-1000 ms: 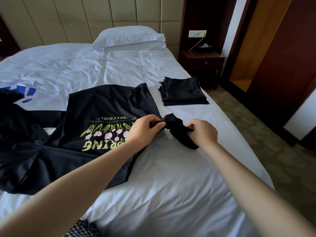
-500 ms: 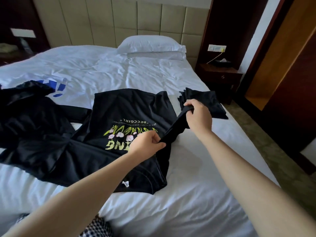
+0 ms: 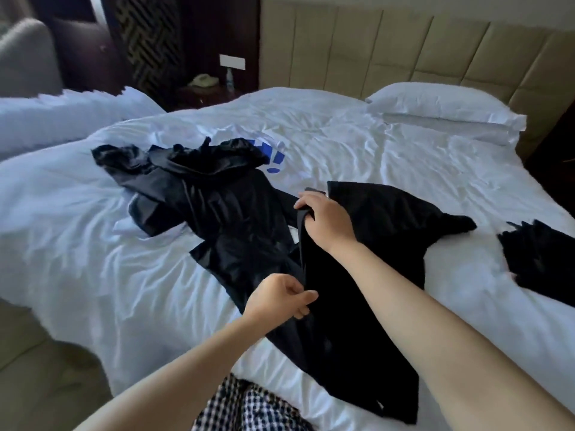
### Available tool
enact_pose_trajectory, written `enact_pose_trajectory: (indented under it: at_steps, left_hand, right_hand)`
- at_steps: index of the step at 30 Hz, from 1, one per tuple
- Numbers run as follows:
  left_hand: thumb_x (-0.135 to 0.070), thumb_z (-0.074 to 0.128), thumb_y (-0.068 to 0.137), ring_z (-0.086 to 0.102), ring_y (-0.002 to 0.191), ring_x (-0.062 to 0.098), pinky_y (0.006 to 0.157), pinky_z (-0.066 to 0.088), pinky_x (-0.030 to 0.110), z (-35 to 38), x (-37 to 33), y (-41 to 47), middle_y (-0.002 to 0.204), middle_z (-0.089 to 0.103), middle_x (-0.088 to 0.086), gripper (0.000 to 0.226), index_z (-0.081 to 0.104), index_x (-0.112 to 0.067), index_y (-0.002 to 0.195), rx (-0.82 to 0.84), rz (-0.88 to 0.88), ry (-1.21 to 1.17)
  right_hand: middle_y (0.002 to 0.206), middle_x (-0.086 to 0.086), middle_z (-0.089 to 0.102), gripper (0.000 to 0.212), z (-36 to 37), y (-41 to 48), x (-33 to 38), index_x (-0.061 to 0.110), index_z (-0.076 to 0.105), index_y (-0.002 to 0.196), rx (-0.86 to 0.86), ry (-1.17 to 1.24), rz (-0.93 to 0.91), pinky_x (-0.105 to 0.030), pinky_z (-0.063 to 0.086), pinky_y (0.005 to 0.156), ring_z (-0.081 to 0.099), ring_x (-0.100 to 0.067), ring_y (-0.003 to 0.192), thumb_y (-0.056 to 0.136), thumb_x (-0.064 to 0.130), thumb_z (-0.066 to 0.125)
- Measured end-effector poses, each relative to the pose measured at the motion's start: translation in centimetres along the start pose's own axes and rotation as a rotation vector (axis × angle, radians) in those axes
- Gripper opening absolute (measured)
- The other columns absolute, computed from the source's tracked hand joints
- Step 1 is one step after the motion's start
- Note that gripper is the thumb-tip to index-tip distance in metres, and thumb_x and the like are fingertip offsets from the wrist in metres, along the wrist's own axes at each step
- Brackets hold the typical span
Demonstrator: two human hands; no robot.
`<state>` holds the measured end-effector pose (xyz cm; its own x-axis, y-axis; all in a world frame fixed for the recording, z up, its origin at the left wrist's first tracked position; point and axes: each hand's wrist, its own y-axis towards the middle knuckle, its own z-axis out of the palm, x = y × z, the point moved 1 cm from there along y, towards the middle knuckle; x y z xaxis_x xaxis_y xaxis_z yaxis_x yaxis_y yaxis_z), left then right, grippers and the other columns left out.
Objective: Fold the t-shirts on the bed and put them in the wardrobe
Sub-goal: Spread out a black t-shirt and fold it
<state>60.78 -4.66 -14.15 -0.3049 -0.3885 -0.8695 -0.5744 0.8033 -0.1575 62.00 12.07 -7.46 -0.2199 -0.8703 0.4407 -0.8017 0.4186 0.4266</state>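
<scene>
A black t-shirt (image 3: 373,275) lies across the white bed (image 3: 93,244), one side folded over so the print is hidden. My right hand (image 3: 326,219) grips the folded edge at the far end. My left hand (image 3: 280,295) pinches the same edge nearer to me. A crumpled heap of black t-shirts (image 3: 202,188) lies to the left of it. Under the heap's far side shows a white t-shirt with blue print (image 3: 275,157). A folded black stack (image 3: 541,256) sits at the right edge of the view.
A white pillow (image 3: 441,107) lies against the beige padded headboard (image 3: 404,48). A dark nightstand with a telephone (image 3: 203,80) stands beyond the bed's far left corner, a grey armchair (image 3: 25,57) at top left. Checked fabric (image 3: 249,405) shows below my arms.
Both hands have carried the shirt's right side over to the left, covering the print. The view has swung left, so the folded stack now sits at the right edge.
</scene>
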Motion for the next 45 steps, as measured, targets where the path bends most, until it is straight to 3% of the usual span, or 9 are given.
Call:
enact_pose_trajectory:
  at_steps: [6,12,17,22,27,31,35,39,45]
  left_hand:
    - [-0.034,0.072,0.086,0.065,0.052,0.009,0.057,0.055,0.023,-5.6,7.2,0.2,0.057,0.069,0.0,0.031,0.06,-0.015,0.066,0.027,-0.157,-0.12]
    - [-0.031,0.072,0.087,0.063,0.051,0.012,0.055,0.054,0.024,-7.7,10.8,0.5,0.06,0.069,0.002,0.03,0.057,-0.015,0.066,0.057,-0.195,-0.184]
    - [-0.036,0.073,0.084,0.064,0.05,0.009,0.058,0.055,0.026,-7.3,11.4,0.7,0.056,0.068,-0.002,0.032,0.051,-0.017,0.069,0.038,-0.18,-0.097]
    - [-0.036,0.069,0.087,0.063,0.049,0.01,0.056,0.051,0.03,-7.0,11.1,0.2,0.052,0.065,-0.003,0.041,0.036,-0.019,0.07,-0.023,-0.111,-0.052]
    - [-0.034,0.066,0.091,0.065,0.054,0.017,0.063,0.055,0.04,-6.6,11.2,-0.9,0.059,0.067,0.001,0.037,0.038,-0.018,0.072,-0.143,-0.062,-0.06]
    - [-0.037,0.068,0.085,0.052,0.063,0.004,0.054,0.037,0.018,-6.1,10.4,-2.3,0.07,0.057,-0.012,0.017,0.051,-0.032,0.086,-0.241,0.102,0.227]
    - [-0.034,0.069,0.083,0.049,0.087,0.003,0.07,0.043,0.02,-4.6,9.5,-3.2,0.095,0.051,-0.016,0.027,0.064,-0.034,0.11,-0.174,0.321,0.446]
    - [-0.031,0.071,0.076,0.049,0.098,0.015,0.085,0.039,0.024,-2.3,8.7,-3.5,0.1,0.051,-0.009,0.031,0.069,-0.035,0.107,-0.174,0.495,0.656]
    - [-0.032,0.067,0.079,0.046,0.114,0.016,0.104,0.034,0.029,0.1,7.5,-3.4,0.116,0.053,-0.011,0.042,0.062,-0.037,0.12,-0.061,0.503,0.815]
  right_hand:
    - [0.131,0.002,0.063,0.031,11.1,3.3,5.0,0.013,0.07,0.104,0.194,0.027,-0.133,-0.039,0.05,0.091,0.057,-0.021,0.121,0.083,-0.003,0.053]
    - [0.132,0.002,0.059,0.035,17.8,3.8,7.2,0.017,0.066,0.111,0.4,-0.079,-0.146,-0.04,0.05,0.087,0.056,-0.024,0.118,0.087,0.0,0.047]
    - [0.162,0.005,0.013,0.06,19.7,3.4,7.6,0.025,0.042,0.141,0.578,-0.187,-0.108,-0.042,0.046,0.095,0.038,-0.024,0.135,0.088,-0.001,0.045]
    - [0.16,0.016,-0.019,0.084,17.3,2.9,7.6,0.037,0.005,0.154,0.596,-0.177,-0.167,-0.032,0.05,0.078,0.044,-0.022,0.127,0.09,0.005,0.049]
    - [0.162,0.008,0.013,0.063,12.9,-1.2,6.5,0.032,0.025,0.152,0.527,-0.196,-0.126,-0.037,0.047,0.097,0.041,-0.019,0.135,0.096,0.022,0.051]
    - [0.148,0.011,0.041,0.04,9.2,-6.4,4.0,0.028,0.054,0.135,0.45,-0.199,-0.003,-0.032,0.043,0.101,0.039,-0.01,0.135,0.095,0.024,0.052]
    - [0.138,0.014,0.049,0.033,5.7,-12.0,1.8,0.028,0.062,0.125,0.385,-0.203,0.129,-0.029,0.045,0.094,0.044,-0.007,0.129,0.094,0.025,0.054]
    - [0.13,0.017,0.051,0.028,3.2,-16.5,0.5,0.03,0.064,0.12,0.388,-0.241,0.248,-0.029,0.045,0.088,0.045,-0.007,0.123,0.094,0.03,0.053]
    - [0.122,0.013,0.049,0.039,1.3,-21.2,-0.3,0.034,0.058,0.128,0.398,-0.289,0.359,-0.03,0.044,0.089,0.043,-0.01,0.121,0.092,0.049,0.053]
